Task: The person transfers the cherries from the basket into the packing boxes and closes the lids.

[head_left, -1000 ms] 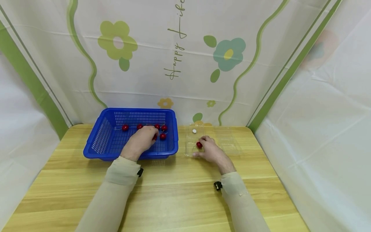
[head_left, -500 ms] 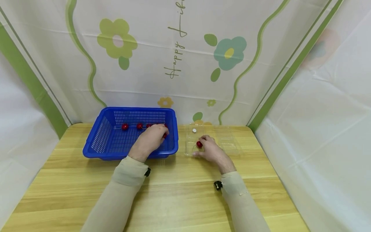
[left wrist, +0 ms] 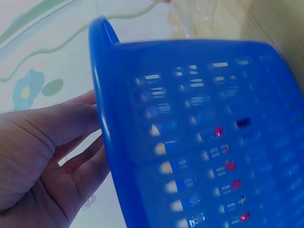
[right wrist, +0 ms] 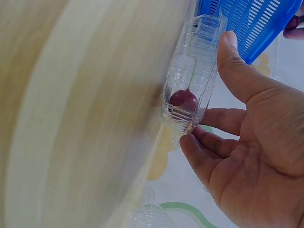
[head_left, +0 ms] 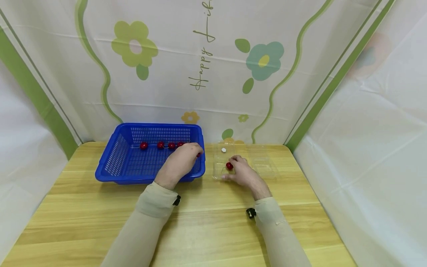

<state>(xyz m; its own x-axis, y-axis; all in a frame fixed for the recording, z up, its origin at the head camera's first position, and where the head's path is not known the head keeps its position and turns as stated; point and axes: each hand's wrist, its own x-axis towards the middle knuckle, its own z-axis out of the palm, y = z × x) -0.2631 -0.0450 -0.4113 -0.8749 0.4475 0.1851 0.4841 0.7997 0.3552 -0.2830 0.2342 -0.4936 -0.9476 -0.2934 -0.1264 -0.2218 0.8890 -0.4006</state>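
Note:
In the head view my left hand (head_left: 180, 163) is over the right end of the blue plastic basket (head_left: 121, 174), pinching a red cherry (head_left: 198, 154) at its fingertips. The left wrist view shows that hand (left wrist: 52, 152) at the basket's rim (left wrist: 100, 90), fingertips hidden behind the wall. Several cherries (head_left: 144, 145) with stems lie along the basket's back. To the right my right hand (head_left: 245, 174) grips a clear plastic clamshell box (head_left: 218, 161) between thumb and fingers. One cherry (right wrist: 184, 100) with its stem sits in the box's near compartment.
The box's clear lid (head_left: 263, 167) lies folded open to the right on the wooden table (head_left: 207, 230). A small white round spot (head_left: 224, 150) shows in the box's far compartment. A printed cloth (head_left: 213, 100) hangs behind the table; white cloth hangs at both sides.
My left hand has moved right across the basket to its right end with a cherry in its fingers, uncovering cherries behind it. The right hand and box have stayed put.

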